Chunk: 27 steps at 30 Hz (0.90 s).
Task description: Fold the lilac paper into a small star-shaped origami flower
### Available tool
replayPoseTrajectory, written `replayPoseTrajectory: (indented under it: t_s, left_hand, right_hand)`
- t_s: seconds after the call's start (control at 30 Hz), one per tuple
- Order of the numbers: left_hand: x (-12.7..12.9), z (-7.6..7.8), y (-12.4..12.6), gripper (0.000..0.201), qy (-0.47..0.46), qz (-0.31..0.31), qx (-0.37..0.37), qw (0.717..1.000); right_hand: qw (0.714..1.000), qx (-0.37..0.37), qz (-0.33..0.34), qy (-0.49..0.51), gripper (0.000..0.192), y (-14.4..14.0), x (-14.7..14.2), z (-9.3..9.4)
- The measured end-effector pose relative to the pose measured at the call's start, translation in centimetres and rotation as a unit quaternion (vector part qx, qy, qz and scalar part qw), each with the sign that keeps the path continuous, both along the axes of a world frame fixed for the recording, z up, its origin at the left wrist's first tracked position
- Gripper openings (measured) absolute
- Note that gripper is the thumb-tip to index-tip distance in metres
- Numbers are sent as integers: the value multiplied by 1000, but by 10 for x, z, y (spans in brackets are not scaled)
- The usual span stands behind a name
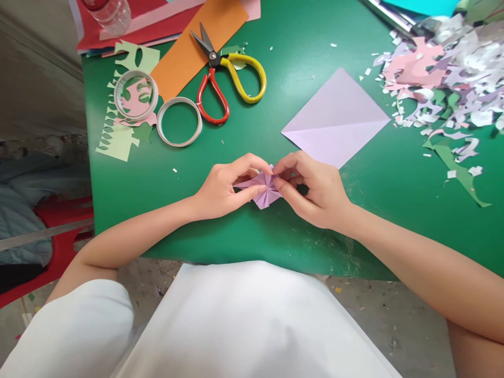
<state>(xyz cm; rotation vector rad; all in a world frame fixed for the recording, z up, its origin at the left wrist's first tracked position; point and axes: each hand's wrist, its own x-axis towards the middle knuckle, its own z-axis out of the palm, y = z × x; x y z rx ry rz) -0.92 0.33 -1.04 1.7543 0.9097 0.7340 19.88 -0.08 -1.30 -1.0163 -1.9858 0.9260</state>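
Observation:
Between my two hands is a small purple folded paper flower (pixel 266 198), its creases fanning out from a centre point. My left hand (pixel 230 185) pinches its left side, thumb on top near the middle. On the opposite side, my right hand (pixel 313 188) grips the edge between thumb and fingers. Part of the flower is hidden under the fingers. Just beyond my right hand lies a square lilac paper sheet (pixel 338 118) with a crease across it, one corner hidden behind that hand.
Scissors (pixel 212 55) with red and yellow handles rest on an orange paper strip (pixel 200 47). Two tape rings (pixel 159 123) lie beside light green cut paper (pixel 118 142). A glass jar (pixel 114 18) stands back left. Paper scraps (pixel 444 73) pile at right on the green table (pixel 244 241).

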Motion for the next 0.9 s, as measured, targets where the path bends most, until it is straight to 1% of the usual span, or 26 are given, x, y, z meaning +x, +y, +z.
replayPoseTrajectory:
  t_s: [0.27,0.43,0.53,0.77,0.83,0.9]
  left_hand:
    - [2,0,-1,12,-6,-4,8,1000]
    - [3,1,0,15,-7,3,7,1000]
    - [3,0,0,19,-9,16,-5,1000]
    - [3,-2,-1,24,-39,31,-23,999]
    - [4,-2,-1,24,-44,32,-29,998]
    - [4,-1,-1,22,-44,31,-31,998]
  right_hand:
    - [1000,19,-4,-10,15,-1,-1,2]
    - [1000,15,-17,-16,12,-1,-1,3]
    - [1000,-12,-17,-6,10,-1,-1,4]
    - [988,-132,2,78,4,1,-1,7]
    - [986,-141,9,91,4,2,-1,7]
    - [987,-132,14,92,4,2,-1,6]
